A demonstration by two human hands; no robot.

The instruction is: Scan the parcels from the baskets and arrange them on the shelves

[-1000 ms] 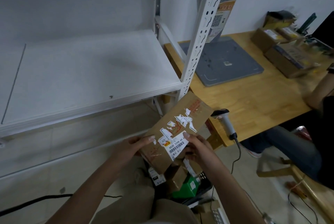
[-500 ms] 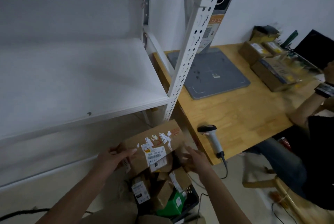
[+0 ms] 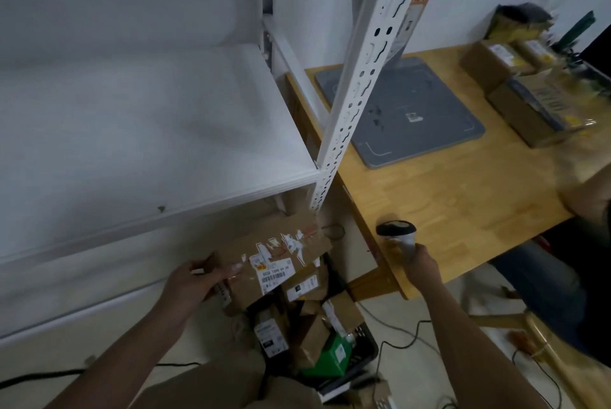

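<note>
beneath the parcel (image 3: 274, 255), fingers of the left hand (image 3: 193, 279) hide.

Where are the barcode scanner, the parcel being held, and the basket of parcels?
barcode scanner (image 3: 395, 229), head view, on its dark head.
held parcel (image 3: 274, 271), head view, on its white label.
basket (image 3: 367, 348), head view, on its dark right wall.

The shelf (image 3: 148, 131) lies wide open from the front. Its slotted post (image 3: 360, 78) stands at the right corner, between shelf and desk (image 3: 446, 203). A grey pad (image 3: 420, 131) and boxes (image 3: 529, 117) fill the desk's back; the near wood is open.
</note>
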